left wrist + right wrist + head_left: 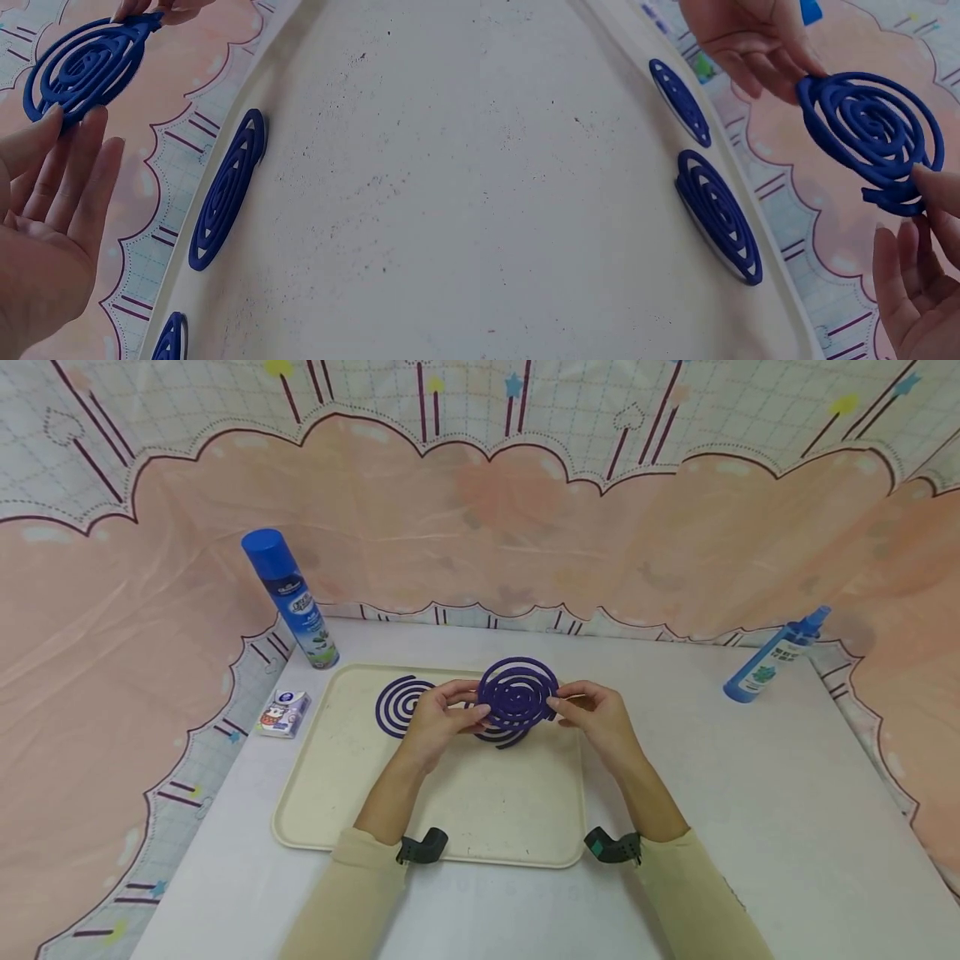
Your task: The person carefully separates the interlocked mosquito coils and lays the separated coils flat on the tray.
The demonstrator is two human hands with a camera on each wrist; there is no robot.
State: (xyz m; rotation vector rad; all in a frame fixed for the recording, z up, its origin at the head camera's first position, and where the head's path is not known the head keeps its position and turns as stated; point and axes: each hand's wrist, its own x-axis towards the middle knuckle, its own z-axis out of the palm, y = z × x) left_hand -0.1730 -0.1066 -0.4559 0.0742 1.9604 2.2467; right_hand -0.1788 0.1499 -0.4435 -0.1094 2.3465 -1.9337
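A dark blue mosquito coil, seemingly a double one with overlapping spirals, is held up above the far side of the cream tray. My left hand pinches its left edge between thumb and fingers. On the opposite edge, my right hand pinches it the same way. Beneath it, another blue coil lies on the tray, partly covered in the head view. To its left a further coil rests on the tray, half hidden behind my left hand.
A blue spray can stands behind the tray's left corner, with a small white patterned packet near it. At the right stands a blue spray bottle. Dark crumbs dot the tray. A patterned cloth hangs behind the white table.
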